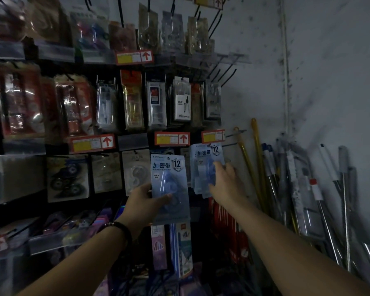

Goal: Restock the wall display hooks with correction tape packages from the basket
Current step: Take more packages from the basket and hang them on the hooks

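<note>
My left hand [146, 202] grips a pale blue correction tape package [169, 180] marked 12 by its lower half, upright in front of the display. To its right several identical packages [205, 161] hang on a wall hook below an orange price tag [213, 136]. My right hand [225, 182] reaches up to that hanging stack, its fingers against the front package's lower part. No basket shows in this view.
Hooks and shelves full of packaged stationery [128, 103] cover the wall to the left. Bare black hooks [226, 75] stick out at the upper right. Broom and mop handles [297, 189] lean against the stained grey wall at the right.
</note>
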Tool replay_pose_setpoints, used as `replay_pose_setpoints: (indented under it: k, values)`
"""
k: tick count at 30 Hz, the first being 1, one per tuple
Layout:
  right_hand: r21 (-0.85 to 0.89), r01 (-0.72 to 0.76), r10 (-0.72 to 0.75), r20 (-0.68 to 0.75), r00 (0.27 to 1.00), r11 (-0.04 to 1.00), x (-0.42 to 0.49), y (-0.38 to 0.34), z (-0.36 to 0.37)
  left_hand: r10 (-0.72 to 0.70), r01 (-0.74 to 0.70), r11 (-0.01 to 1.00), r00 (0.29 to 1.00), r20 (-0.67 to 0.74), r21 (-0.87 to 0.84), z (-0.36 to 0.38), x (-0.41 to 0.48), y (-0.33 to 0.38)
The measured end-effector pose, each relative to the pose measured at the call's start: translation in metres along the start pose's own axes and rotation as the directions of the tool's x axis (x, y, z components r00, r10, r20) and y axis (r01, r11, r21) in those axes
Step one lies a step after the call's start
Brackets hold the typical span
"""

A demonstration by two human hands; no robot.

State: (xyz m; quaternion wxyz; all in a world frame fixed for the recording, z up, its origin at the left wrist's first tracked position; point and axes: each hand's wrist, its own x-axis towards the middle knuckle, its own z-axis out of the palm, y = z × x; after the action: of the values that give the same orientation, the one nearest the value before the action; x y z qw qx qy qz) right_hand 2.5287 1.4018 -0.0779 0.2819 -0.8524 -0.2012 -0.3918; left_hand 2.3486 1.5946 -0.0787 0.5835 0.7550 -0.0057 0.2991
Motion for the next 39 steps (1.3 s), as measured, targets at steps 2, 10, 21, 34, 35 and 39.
replay_pose_setpoints:
  k: [2, 10, 21, 34, 35, 39]
  values:
    - [-0.007, 0.019, -0.019, 0.003, 1.000, 1.000, -0.009, -0.002, -0.003, 0.000, 0.000, 1.000, 1.000, -0.018, -0.011, -0.001, -0.001, -0.003]
    - [0.152, 0.336, -0.348, 0.063, 0.935, 0.930, -0.078, -0.038, -0.035, 0.015, -0.014, 0.999, 1.000, 0.015, -0.050, 0.023, -0.007, 0.000]
    - [0.220, 0.092, -0.084, -0.049, 0.995, 0.971, -0.066, -0.018, -0.032, 0.108, -0.128, 0.970, 0.989, 0.106, 0.206, 0.041, -0.012, 0.008]
    - [0.189, 0.000, 0.010, -0.050, 0.999, 0.982, -0.027, -0.002, -0.026, 0.235, -0.363, 0.614, 0.932, 0.276, 0.701, 0.007, -0.009, -0.009]
    - [0.187, 0.001, 0.007, -0.042, 0.999, 0.982, -0.025, -0.002, -0.026, 0.235, -0.369, 0.598, 0.929, 0.285, 0.711, 0.006, -0.008, -0.010]
    - [0.159, 0.001, 0.005, -0.042, 0.999, 0.987, -0.018, -0.002, -0.030, 0.253, -0.398, 0.563, 0.918, 0.307, 0.725, 0.004, -0.008, -0.010]
